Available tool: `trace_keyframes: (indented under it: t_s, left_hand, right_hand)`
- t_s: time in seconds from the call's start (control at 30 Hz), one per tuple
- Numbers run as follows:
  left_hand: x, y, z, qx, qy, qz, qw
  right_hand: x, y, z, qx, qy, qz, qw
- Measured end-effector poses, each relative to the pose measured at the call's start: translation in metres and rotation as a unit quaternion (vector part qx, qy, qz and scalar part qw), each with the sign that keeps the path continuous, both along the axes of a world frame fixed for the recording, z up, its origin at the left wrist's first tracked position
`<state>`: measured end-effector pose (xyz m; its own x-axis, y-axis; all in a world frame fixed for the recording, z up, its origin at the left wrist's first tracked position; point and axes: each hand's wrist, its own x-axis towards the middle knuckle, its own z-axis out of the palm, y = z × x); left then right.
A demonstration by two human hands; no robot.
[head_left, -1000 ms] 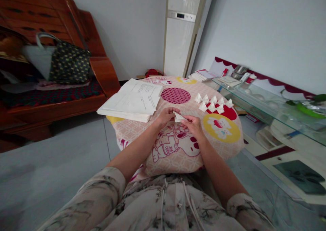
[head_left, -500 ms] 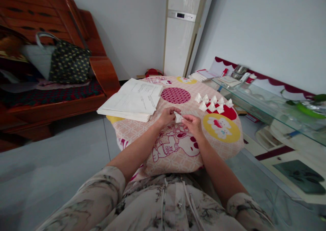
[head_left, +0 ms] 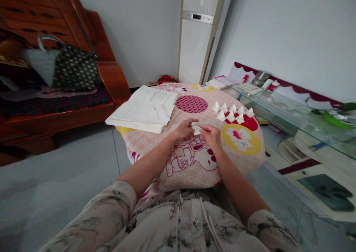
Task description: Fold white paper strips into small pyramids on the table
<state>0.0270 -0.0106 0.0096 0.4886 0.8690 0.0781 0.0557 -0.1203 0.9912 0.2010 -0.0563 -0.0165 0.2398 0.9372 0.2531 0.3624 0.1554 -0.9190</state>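
My left hand (head_left: pixel 184 128) and my right hand (head_left: pixel 211 135) meet over the round cloth-covered table (head_left: pixel 155 142), both pinching a small folded white paper piece (head_left: pixel 196 129) between their fingertips. The piece is partly hidden by my fingers. Beyond my right hand lies a cluster of several finished folded white paper shapes (head_left: pixel 233 113). A thick stack of white printed sheets (head_left: pixel 144 109) rests on the table's left side, just beyond my left hand.
A wooden bench (head_left: pixel 69 107) with a dark patterned bag (head_left: pixel 73 67) stands at the left. A tall white appliance (head_left: pixel 198 33) is against the back wall. A glass-topped cabinet (head_left: pixel 292 115) with books and clutter runs along the right. Grey floor lies at lower left.
My hands have drawn closer together and the paper piece has been pressed smaller and turned between the fingertips. Nothing else on the table has moved.
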Motion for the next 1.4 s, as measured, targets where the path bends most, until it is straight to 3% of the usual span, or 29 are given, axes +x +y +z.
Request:
trace_keyframes:
  t_s: [0.23, 0.5, 0.8, 0.93, 1.03, 1.2, 1.4]
  left_hand:
    - [0.0024, 0.0026, 0.0007, 0.058, 0.050, 0.034, 0.996]
    - [0.0023, 0.0089, -0.0079, 0.153, 0.094, 0.065, 0.981]
    - [0.0047, 0.0086, -0.0081, 0.181, 0.076, 0.030, 0.980]
    - [0.0052, 0.0069, -0.0085, 0.144, 0.034, -0.002, 0.989]
    - [0.0055, 0.0037, -0.0072, 0.056, -0.052, -0.038, 0.996]
    - [0.0065, -0.0003, -0.0032, -0.103, -0.186, -0.097, 0.972]
    - [0.0071, -0.0002, -0.0029, -0.162, -0.212, -0.105, 0.958]
  right_hand:
    - [0.0018, -0.0005, 0.0032, 0.108, -0.122, 0.005, 0.987]
    - [0.0010, -0.0025, 0.0056, 0.151, -0.173, 0.025, 0.973]
    - [-0.0009, 0.0005, 0.0038, 0.057, -0.041, 0.019, 0.997]
    - [-0.0008, 0.0030, 0.0015, 0.035, 0.015, 0.031, 0.999]
    - [-0.0013, 0.0038, 0.0021, 0.023, 0.099, 0.056, 0.993]
    - [0.0011, 0.0029, 0.0047, 0.001, 0.248, 0.120, 0.961]
    - [0.0030, 0.0016, 0.0055, -0.018, 0.324, 0.154, 0.933]
